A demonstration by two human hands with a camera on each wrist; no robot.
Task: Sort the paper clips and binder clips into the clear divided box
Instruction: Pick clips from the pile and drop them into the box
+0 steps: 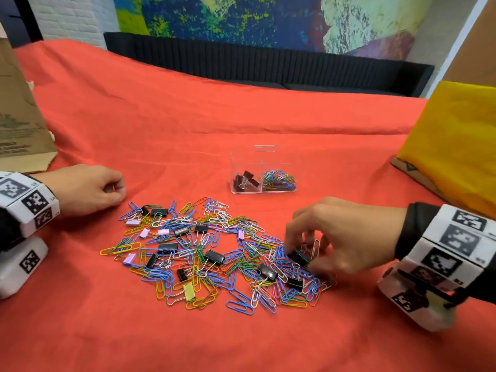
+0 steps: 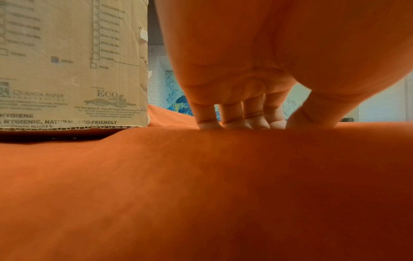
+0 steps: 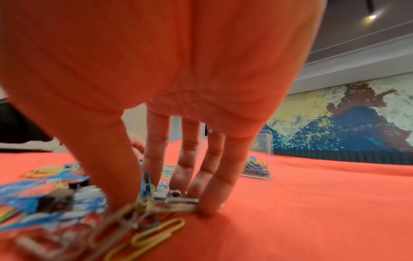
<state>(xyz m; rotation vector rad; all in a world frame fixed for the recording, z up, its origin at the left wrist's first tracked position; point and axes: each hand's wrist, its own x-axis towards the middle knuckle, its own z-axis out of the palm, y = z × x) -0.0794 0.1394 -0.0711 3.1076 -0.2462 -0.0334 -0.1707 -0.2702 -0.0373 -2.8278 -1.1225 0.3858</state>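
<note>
A pile of coloured paper clips and black, lilac and yellow binder clips lies spread on the red cloth. Behind it stands the clear divided box, with black binder clips in its left compartment and paper clips in its right. My right hand reaches down into the pile's right side. Its thumb and fingers pinch a black binder clip there. In the right wrist view, that hand closes round the clip's silver handles, blurred. My left hand rests loosely curled on the cloth left of the pile and holds nothing.
A brown cardboard box stands at the far left, close behind my left hand. A yellow cloth over cardboard fills the right edge. A dark sofa runs behind the table. Bare red cloth lies in front of the pile.
</note>
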